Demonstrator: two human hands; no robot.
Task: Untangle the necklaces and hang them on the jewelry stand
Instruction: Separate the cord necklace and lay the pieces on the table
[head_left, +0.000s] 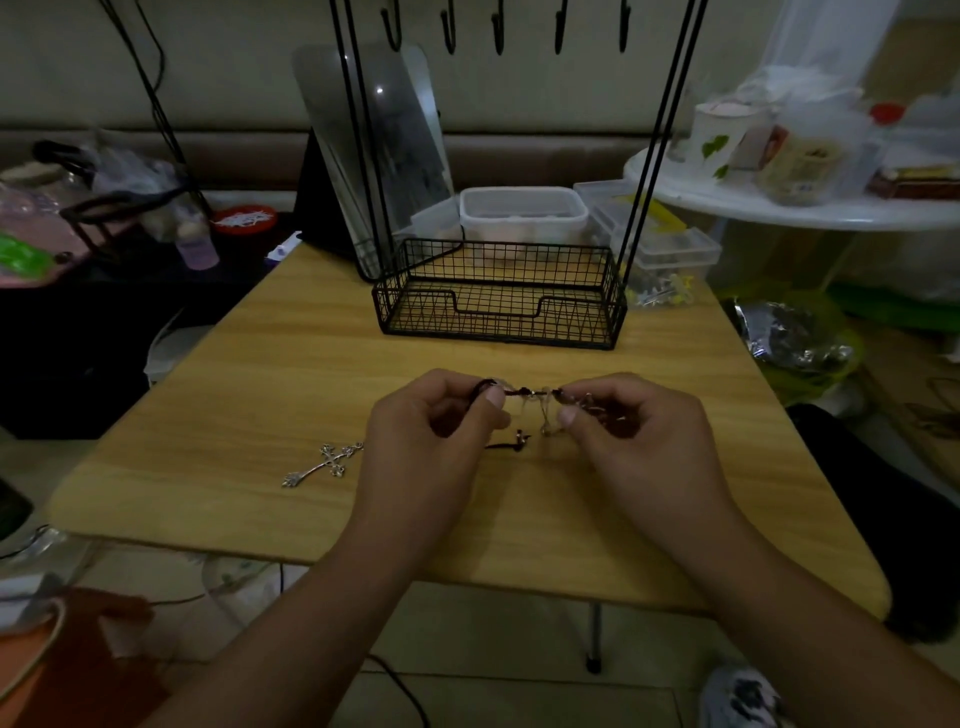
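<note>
- One wooden table (291, 395), low, fills the middle of the head view; everything below sits on or over it.
- Jewelry stand (498, 296): black wire basket base at the far side of the table, two slanted uprights rising from it, a row of hooks across the top edge. Nothing hangs on the visible hooks.
- Left hand (431, 441): above the table's centre, thumb and fingers curled, pinching a dark cord.
- Right hand (634, 441): level with the left, just beside it, fingers curled, pinching the silver chain end.
- Tangled necklaces (530, 400): stretched between both hands; a loose cord end lies on the table below.
- Silver cross pendant (324, 465): flat on the table, left of the left hand.
</note>
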